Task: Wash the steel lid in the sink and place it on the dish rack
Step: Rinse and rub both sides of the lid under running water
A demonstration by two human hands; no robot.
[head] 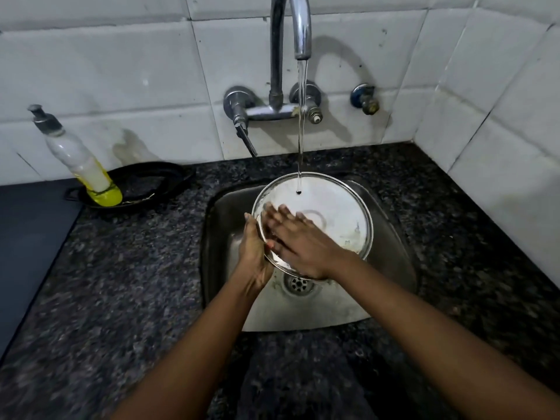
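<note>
The round, shiny steel lid (330,213) is held tilted over the steel sink (391,268), under a thin stream from the chrome tap (292,28). The left hand (253,253) clasps its near-left rim; the right hand (298,244) lies flat, fingers spread, on its face. Stiff, light and probably slippery when wet, it looks best gripped by the rim. No dish rack is in view.

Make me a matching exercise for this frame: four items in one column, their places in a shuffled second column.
1. round steel lid
2. clear soap bottle with yellow liquid
3. left hand
4. right hand

A. gripping the lid's left rim
B. flat on the lid's face
C. under the tap's stream
D. leaning in a black pan

Pairs: 1-C, 2-D, 3-A, 4-B
</note>
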